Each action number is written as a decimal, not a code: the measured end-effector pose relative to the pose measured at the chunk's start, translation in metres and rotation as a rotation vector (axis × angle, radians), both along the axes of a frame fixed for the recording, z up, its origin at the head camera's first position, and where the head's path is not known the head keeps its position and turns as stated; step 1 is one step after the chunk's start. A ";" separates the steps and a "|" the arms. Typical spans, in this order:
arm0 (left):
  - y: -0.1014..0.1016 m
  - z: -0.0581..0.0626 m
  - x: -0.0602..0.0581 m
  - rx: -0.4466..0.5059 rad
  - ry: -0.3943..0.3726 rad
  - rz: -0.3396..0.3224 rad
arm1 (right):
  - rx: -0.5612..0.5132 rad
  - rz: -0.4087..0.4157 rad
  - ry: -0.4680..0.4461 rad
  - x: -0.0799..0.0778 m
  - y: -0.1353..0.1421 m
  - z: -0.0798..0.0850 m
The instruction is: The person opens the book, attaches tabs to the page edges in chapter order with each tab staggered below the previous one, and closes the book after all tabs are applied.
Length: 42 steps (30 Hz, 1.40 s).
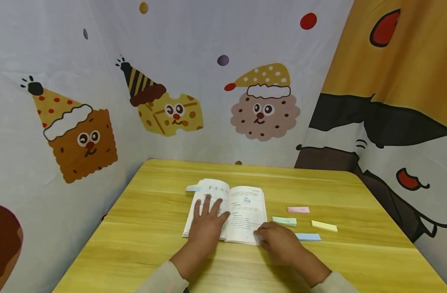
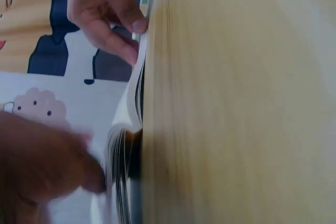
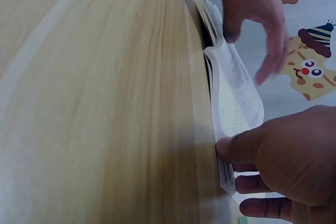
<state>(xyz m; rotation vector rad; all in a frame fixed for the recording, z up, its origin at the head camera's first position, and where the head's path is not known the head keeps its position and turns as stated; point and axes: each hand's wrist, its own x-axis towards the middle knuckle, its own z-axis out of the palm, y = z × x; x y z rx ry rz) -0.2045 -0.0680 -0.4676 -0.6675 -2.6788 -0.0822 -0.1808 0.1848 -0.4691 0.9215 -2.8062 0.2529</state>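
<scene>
An open book [image 1: 247, 217] with printed pages lies on the wooden table. On its left page my left hand [image 1: 206, 228] rests with fingers spread, palm down. My right hand [image 1: 280, 241] is at the lower right corner of the book, where thumb and fingers pinch the page edge. The right wrist view shows that thumb [image 3: 231, 149] on the corner, with a page [image 3: 241, 80] bowed upward near the spine. Yellow and blue sticky tabs [image 1: 192, 188] jut from the book's upper left edge.
Right of the book lie a pink sticky strip [image 1: 298, 210], a green one [image 1: 284, 221], a yellow one [image 1: 324, 226] and a blue one [image 1: 308, 237], partly behind the right hand. Behind the table [image 1: 146, 264] hangs a cartoon-printed cloth [image 1: 208, 154].
</scene>
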 end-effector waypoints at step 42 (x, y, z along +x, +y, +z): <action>0.012 -0.002 -0.005 0.289 0.038 0.212 | -0.068 0.026 -0.067 -0.004 0.008 -0.005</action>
